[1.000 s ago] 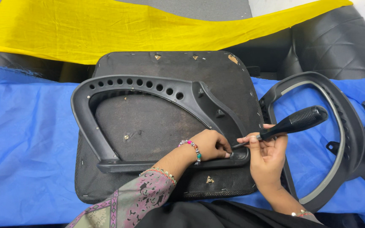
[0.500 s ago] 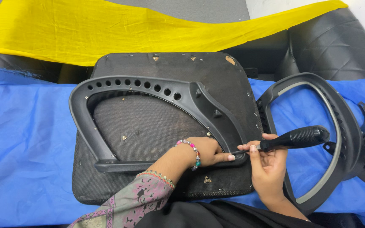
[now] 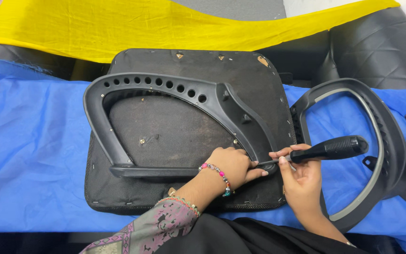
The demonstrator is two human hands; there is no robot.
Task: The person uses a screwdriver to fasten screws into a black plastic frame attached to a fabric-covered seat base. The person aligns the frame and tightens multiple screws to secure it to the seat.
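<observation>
The right hand [image 3: 301, 181] is closed around the black handle of a screwdriver [image 3: 327, 149], thumb and fingers wrapped near the front of the handle. The tool lies almost level, its handle pointing right and its thin metal shaft running left to the lower right corner of a black plastic armrest [image 3: 165, 89], where the tip meets the plastic just beside the left hand's fingertips.

The left hand [image 3: 231, 164] presses down on that same corner, its fingers curled over the armrest's lower bar; its grip is closed on the bar, palm down. A bracelet of coloured beads [image 3: 218, 176] circles the left wrist, and a patterned sleeve [image 3: 160, 226] covers the forearm below it.

The armrest is a curved loop with a row of round holes along its top arc. It lies flat on the underside of a black seat cushion [image 3: 240, 70], which shows dark fabric and small staples round its edge.

The cushion rests on a blue cloth [image 3: 29, 141] spread over the bench. To the right, a second armrest [image 3: 377, 136], black with a grey inner rim, lies on the cloth, passing under the screwdriver handle. A yellow cloth [image 3: 118, 23] lies across the far side, with black upholstery [image 3: 381, 42] at the upper right.
</observation>
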